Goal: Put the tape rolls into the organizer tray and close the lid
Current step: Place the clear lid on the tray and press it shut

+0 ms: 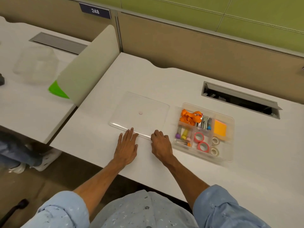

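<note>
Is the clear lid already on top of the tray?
No, the clear lid lies flat on the desk left of the open tray, with both hands at its near edge.

An open-plan office is showing here. Tan fabric cubicle partitions are running behind a white surface, and a numbered plate reading 248 is marking the workstation. A frosted divider is separating it from the neighbouring desk. A grey cable hatch is sitting open in the surface, and stationery is filling a clear organizer tray.
</note>
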A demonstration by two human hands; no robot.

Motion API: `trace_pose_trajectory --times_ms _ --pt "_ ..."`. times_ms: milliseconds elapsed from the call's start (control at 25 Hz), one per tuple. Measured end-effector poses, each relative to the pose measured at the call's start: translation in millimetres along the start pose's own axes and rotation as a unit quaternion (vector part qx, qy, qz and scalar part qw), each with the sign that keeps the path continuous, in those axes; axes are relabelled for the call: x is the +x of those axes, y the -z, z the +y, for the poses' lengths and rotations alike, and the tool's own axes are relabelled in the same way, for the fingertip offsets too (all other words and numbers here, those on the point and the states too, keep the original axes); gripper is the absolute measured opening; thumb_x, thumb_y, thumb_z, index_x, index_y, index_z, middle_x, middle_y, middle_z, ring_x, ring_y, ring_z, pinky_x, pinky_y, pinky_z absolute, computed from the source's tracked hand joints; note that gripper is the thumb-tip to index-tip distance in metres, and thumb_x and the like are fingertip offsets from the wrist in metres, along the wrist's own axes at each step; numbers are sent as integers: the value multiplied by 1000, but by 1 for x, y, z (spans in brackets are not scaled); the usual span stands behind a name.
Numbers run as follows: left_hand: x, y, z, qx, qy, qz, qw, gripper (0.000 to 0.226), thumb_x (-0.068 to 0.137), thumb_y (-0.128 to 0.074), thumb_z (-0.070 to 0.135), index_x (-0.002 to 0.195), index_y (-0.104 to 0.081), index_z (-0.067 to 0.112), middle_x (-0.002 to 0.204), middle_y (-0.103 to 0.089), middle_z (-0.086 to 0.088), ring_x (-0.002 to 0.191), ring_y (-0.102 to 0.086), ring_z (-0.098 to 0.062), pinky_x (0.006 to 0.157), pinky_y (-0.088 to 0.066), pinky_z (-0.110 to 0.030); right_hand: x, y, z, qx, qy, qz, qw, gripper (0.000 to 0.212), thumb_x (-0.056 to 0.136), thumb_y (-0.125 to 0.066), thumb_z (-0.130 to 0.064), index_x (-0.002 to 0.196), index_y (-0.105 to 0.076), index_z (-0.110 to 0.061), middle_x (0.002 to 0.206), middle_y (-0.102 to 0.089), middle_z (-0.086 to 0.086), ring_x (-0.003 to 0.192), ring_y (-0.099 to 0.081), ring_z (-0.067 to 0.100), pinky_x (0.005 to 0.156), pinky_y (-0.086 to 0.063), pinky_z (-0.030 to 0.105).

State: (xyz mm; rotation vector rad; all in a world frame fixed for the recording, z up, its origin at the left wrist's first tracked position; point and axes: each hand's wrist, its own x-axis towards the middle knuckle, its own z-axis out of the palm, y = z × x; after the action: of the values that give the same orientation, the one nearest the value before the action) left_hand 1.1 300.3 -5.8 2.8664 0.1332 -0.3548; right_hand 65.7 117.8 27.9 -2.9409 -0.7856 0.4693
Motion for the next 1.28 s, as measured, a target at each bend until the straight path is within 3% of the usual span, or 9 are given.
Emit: trace_pose_trajectory --times_ms 120,320,560,760,920,1000,1120,1200,1280 --pt "-1 2 -5 -8 -16 13 1000 53 114 -45 27 164 -33 17 182 -12 -9 170 -10 -26 140 -8 -51 -1 2 -4 -20 9 2 1000 32 109 -44 -8 138 -57 -8 141 -55 8 127 -55 28 105 -46 41" --pt "3 13 -7 -11 -47 60 997 71 108 -55 14 170 -22 20 182 -15 -7 170 -12 -27 140 -9 -52 -8 12 -9 -43 59 42 996 33 106 -39 -25 126 -61 -12 132 -60 5 116 -58 25 101 -46 39" --pt "27 53 -1 -66 -73 294 951 47 89 -61 -12 127 -75 11 130 -78 -7 138 -63 -34 129 -37 -59 -10 35 1 181 47 213 959 23 100 -66 -30 118 -67 -16 120 -68 -2 109 -63 17 96 -55 36" --pt "50 94 5 -92 -90 381 915 32 84 -56 1 101 -75 21 99 -76 3 107 -67 -25 125 -38 -50 -5 58 24 311 -45 211 926 43 104 -69 -23 145 -61 -17 149 -64 -3 139 -57 18 120 -46 38" --pt "56 124 24 -94 -112 417 897 22 88 -50 9 91 -65 25 88 -70 7 93 -64 -25 115 -38 -47 -4 59 32 332 -69 213 916 25 107 -63 -18 130 -72 -13 132 -77 0 121 -72 22 108 -56 43" --pt "60 137 37 -92 -120 439 886 27 90 -51 12 104 -67 29 100 -72 8 104 -66 -22 118 -34 -48 -6 62 33 406 -60 255 876 16 108 -60 -12 113 -75 -10 115 -82 -1 109 -77 18 100 -62 40" --pt "73 156 55 -94 -54 445 889 62 96 -53 25 158 -43 29 159 -51 2 156 -41 -18 138 -10 -52 -6 75 49 516 -77 275 808 15 106 -57 -2 106 -72 -3 98 -83 7 96 -81 21 91 -64 34" --pt "77 160 65 -146 27 450 881 79 98 -54 28 169 -22 23 176 -27 -1 168 -20 -21 138 2 -48 -8 83 73 565 -95 264 776 16 106 -55 0 110 -70 1 94 -81 17 89 -80 31 82 -61 32" --pt "77 150 70 -231 124 449 854 79 99 -57 23 169 -20 16 177 -25 -9 167 -21 -27 137 0 -47 -15 88 101 594 -107 251 757 19 109 -52 -4 116 -69 0 96 -80 20 83 -79 30 73 -57 29"
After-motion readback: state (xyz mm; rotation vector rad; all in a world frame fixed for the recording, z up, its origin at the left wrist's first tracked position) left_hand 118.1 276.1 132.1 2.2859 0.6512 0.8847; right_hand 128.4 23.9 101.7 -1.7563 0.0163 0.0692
